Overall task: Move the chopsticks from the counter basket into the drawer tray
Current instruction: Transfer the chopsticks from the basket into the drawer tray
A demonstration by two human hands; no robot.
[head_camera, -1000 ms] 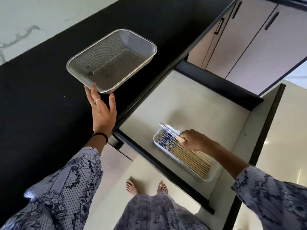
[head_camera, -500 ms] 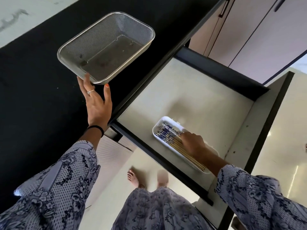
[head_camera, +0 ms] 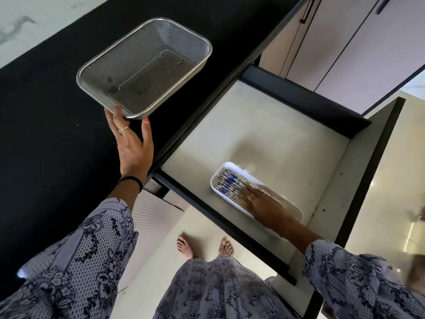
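A metal mesh basket [head_camera: 147, 65] stands on the black counter [head_camera: 46, 134] with nothing visible inside it. My left hand [head_camera: 132, 143] lies flat on the counter, its fingers spread and touching the basket's near rim. In the open drawer [head_camera: 264, 134] a white tray [head_camera: 232, 165] holds several wooden chopsticks [head_camera: 230, 186] with blue-patterned ends, lying side by side. My right hand [head_camera: 264, 206] rests flat on top of the chopsticks in the tray, fingers extended, and covers their plain ends.
The drawer's dark front edge [head_camera: 218, 217] runs diagonally below the tray. Pale cabinet doors [head_camera: 345, 42] with dark handles stand at the upper right. My bare feet [head_camera: 204, 246] are on the light floor beneath the drawer.
My right hand went from a closed grip on the chopsticks to lying flat over them in the tray. My left hand stayed at the basket's rim.
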